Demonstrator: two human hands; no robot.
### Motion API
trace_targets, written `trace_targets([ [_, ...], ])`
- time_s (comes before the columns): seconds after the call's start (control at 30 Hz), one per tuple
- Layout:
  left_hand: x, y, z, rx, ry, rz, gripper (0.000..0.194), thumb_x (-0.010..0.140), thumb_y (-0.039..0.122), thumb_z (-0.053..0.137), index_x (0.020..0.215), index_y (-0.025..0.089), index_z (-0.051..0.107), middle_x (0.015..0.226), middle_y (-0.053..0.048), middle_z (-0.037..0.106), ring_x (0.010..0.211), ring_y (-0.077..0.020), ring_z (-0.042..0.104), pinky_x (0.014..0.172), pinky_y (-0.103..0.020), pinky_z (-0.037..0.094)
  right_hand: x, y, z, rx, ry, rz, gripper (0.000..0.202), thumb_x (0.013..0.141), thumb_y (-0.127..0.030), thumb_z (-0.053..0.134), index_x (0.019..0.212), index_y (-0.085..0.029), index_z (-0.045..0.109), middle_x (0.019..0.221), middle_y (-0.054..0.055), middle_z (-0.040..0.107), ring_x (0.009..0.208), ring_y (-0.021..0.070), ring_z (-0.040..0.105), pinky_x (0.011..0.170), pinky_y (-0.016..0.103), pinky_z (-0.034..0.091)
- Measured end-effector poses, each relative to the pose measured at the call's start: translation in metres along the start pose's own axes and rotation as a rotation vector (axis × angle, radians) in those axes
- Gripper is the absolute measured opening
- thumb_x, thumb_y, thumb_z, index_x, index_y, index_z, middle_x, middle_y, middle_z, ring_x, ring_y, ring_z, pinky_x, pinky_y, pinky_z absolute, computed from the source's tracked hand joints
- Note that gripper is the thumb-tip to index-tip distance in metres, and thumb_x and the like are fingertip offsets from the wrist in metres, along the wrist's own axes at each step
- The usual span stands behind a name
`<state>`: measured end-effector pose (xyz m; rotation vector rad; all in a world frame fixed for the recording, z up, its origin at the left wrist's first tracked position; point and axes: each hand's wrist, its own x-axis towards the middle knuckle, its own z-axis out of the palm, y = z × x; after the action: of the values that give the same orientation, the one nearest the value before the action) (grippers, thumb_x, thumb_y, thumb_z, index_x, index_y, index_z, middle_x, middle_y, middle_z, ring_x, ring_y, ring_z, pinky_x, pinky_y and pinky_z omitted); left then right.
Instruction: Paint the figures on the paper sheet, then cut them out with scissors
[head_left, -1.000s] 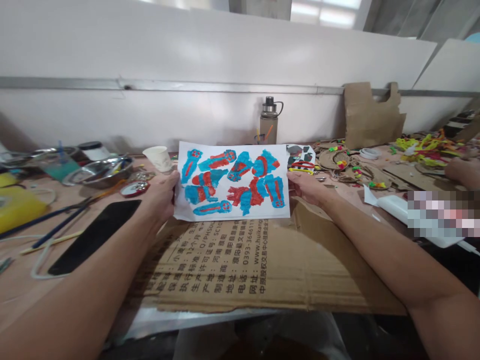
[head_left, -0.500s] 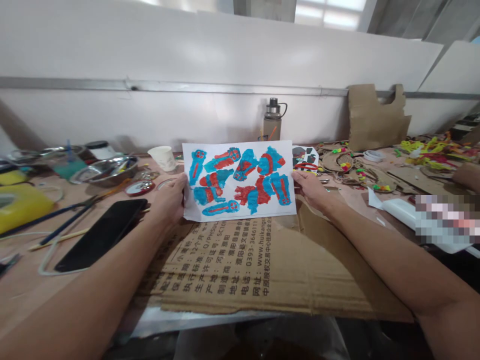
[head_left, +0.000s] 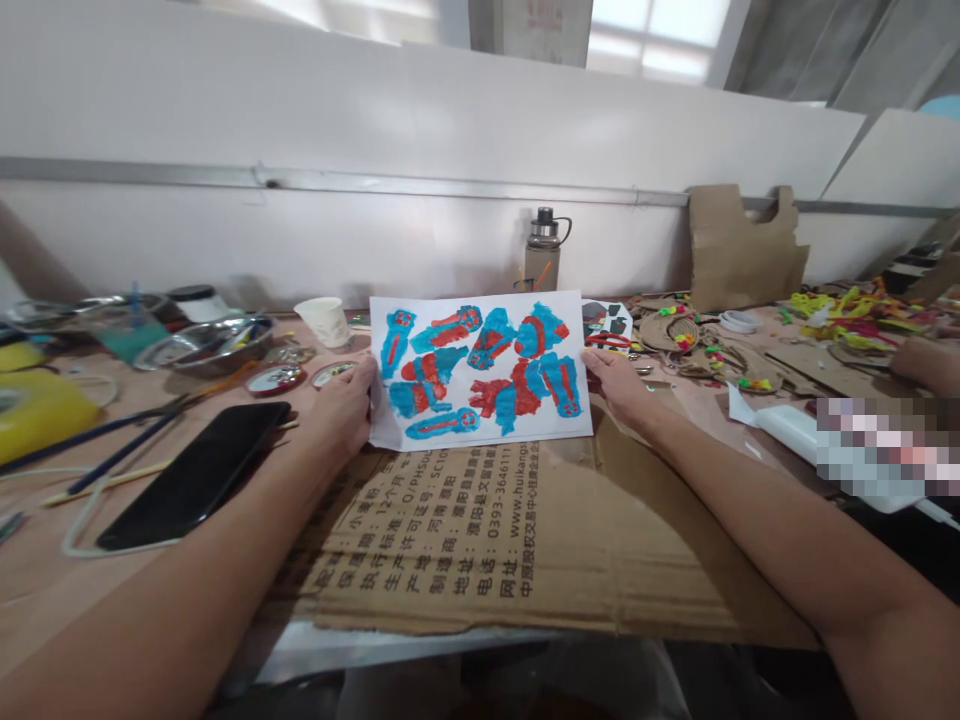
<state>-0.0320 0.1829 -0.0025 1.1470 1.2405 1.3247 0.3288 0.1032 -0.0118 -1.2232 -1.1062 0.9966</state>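
Rightward, just a touch, went the painted sheet (head_left: 480, 372) since a second earlier, both hands travelling with it! Dead centre of the frame it hung, above the printed cardboard (head_left: 600, 540), left hand (head_left: 348, 396) pinching one short edge, right hand (head_left: 622, 388) pinching the other. Over at lower left lay a black phone (head_left: 196, 475), while a bottle (head_left: 543, 262) stood behind, upper centre, partly hidden by the sheet.
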Motion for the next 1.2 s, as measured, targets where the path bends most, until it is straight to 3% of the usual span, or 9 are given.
trace_targets([
  [0.33, -0.006, 0.008, 0.004, -0.166, 0.045, -0.109, 0.016, 0.101, 0.016, 0.065, 0.087, 0.022, 0.069, 0.069, 0.002, 0.075, 0.079, -0.0222, 0.074, 0.076, -0.036, 0.067, -0.002, 0.0, -0.001, 0.015, 0.016, -0.023, 0.04, 0.078, -0.06, 0.086, 0.086, -0.025, 0.07, 0.085, 0.001, 0.077, 0.074, 0.0199, 0.069, 0.073, 0.033, 0.059],
  [0.77, -0.008, 0.009, 0.011, -0.298, 0.116, -0.159, 0.032, 0.113, 0.018, 0.058, 0.084, 0.018, 0.072, 0.069, 0.0, 0.076, 0.057, -0.0138, 0.064, 0.055, -0.024, 0.057, 0.001, 0.0, -0.002, 0.043, 0.057, -0.036, 0.045, 0.066, -0.059, 0.094, 0.078, -0.025, 0.068, 0.074, -0.001, 0.073, 0.065, 0.0173, 0.065, 0.063, 0.03, 0.056],
  [1.2, 0.001, -0.001, 0.006, -0.385, 0.08, -0.141, 0.022, 0.112, 0.016, 0.06, 0.094, 0.016, 0.072, 0.066, 0.002, 0.075, 0.065, -0.0156, 0.072, 0.08, -0.032, 0.07, -0.001, 0.003, 0.001, 0.046, 0.06, -0.07, 0.041, 0.077, -0.06, 0.088, 0.082, -0.024, 0.068, 0.079, 0.0, 0.075, 0.07, 0.0191, 0.068, 0.067, 0.032, 0.058],
])
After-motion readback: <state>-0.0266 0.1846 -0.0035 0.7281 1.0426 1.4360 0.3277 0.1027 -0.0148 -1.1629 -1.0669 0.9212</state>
